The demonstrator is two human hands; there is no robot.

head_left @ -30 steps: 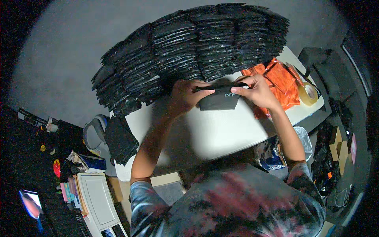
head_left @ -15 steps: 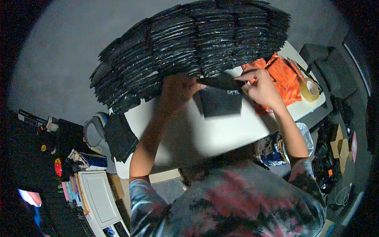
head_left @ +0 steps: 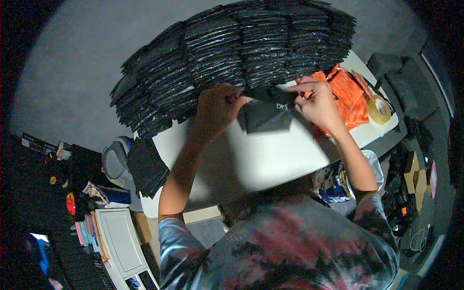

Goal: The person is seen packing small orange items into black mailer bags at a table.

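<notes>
Over the white table, a black flat piece with small white print (head_left: 268,118) hangs between my two hands. It looks like a bag or folded cloth; I cannot tell which. My left hand (head_left: 222,104) pinches its upper left corner, with the fingers in shadow. At the upper right corner, my right hand (head_left: 316,104) grips it between thumb and fingers. Just beyond both hands rise long rows of stacked black glossy packets (head_left: 212,53). Beside my right hand lie several orange plastic packets (head_left: 350,92).
A roll of clear tape (head_left: 379,110) rests at the white table's (head_left: 275,162) right end. More black packets (head_left: 147,166) lie at its left edge. A grey chair (head_left: 116,162) and a white cabinet (head_left: 123,237) stand to the left. An opened cardboard box (head_left: 415,176) is at right.
The black piece has shifted slightly away from me, and its lower edge has lifted. Its upper edge, bowed before, is now straighter. Both hands keep their hold.
</notes>
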